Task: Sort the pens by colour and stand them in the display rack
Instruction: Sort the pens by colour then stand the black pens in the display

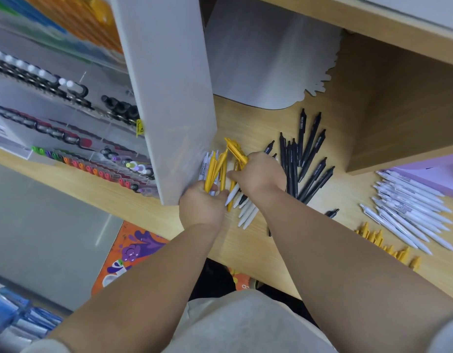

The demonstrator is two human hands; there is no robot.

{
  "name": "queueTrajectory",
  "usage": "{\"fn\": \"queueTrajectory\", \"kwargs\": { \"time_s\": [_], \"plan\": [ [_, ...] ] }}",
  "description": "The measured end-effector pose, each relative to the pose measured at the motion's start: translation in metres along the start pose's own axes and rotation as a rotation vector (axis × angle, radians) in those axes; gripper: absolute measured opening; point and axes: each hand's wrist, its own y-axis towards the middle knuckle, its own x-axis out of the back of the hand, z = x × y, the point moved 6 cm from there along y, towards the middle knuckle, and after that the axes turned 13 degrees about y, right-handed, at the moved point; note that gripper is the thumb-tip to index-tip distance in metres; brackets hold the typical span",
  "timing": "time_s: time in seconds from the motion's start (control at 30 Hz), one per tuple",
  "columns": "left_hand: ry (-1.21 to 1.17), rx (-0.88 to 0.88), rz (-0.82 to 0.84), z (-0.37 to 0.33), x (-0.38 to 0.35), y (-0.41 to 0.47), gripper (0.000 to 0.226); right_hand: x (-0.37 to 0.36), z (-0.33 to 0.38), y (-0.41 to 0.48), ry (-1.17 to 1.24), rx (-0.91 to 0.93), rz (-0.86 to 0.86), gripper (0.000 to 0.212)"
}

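Observation:
My left hand (203, 203) grips a bunch of yellow pens (215, 170) with a white pen or two among them, beside the grey divider panel. My right hand (261, 174) holds more yellow pens (236, 150) at the mixed pile, where loose white pens (248, 212) lie below it. Black pens (307, 159) fan out to the right. A row of white pens (408, 212) lies at the far right, with yellow pens (388, 248) below them. The display rack (75, 138) with coloured pens stands at the left.
A tall grey divider panel (169, 98) separates the rack from the wooden counter (309, 250). A wooden box wall (398, 110) and a purple box (429, 169) stand at the right. An orange and purple mat (128, 253) lies below the counter edge.

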Motion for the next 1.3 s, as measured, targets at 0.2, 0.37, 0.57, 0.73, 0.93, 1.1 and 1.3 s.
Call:
{"fn": "queueTrajectory", "kwargs": {
  "time_s": [0.2, 0.37, 0.57, 0.73, 0.93, 1.1, 1.3],
  "plan": [
    [0.042, -0.039, -0.039, 0.000, 0.003, -0.001, 0.001, 0.004, -0.003, 0.004, 0.136, -0.026, 0.031, 0.033],
    [0.112, -0.033, 0.002, -0.002, 0.001, -0.004, 0.010, 0.013, -0.020, -0.005, 0.647, -0.114, 0.102, 0.014],
    [0.151, -0.024, -0.017, -0.007, 0.004, -0.002, 0.009, 0.044, -0.050, -0.029, 0.745, -0.152, 0.130, 0.017],
    [-0.040, -0.071, 0.042, -0.023, 0.011, -0.021, 0.010, 0.079, -0.087, -0.058, 0.726, -0.155, 0.106, 0.020],
    [-0.046, -0.239, 0.350, -0.062, -0.024, -0.088, 0.024, 0.114, -0.156, -0.102, 0.698, -0.183, 0.024, 0.017],
    [0.187, -0.456, 0.567, -0.082, -0.092, -0.153, 0.017, 0.138, -0.230, -0.140, 0.689, -0.255, -0.071, 0.026],
    [0.387, -0.506, 0.546, -0.087, -0.152, -0.189, 0.016, 0.146, -0.292, -0.156, 0.659, -0.310, -0.137, 0.026]
  ]
}}
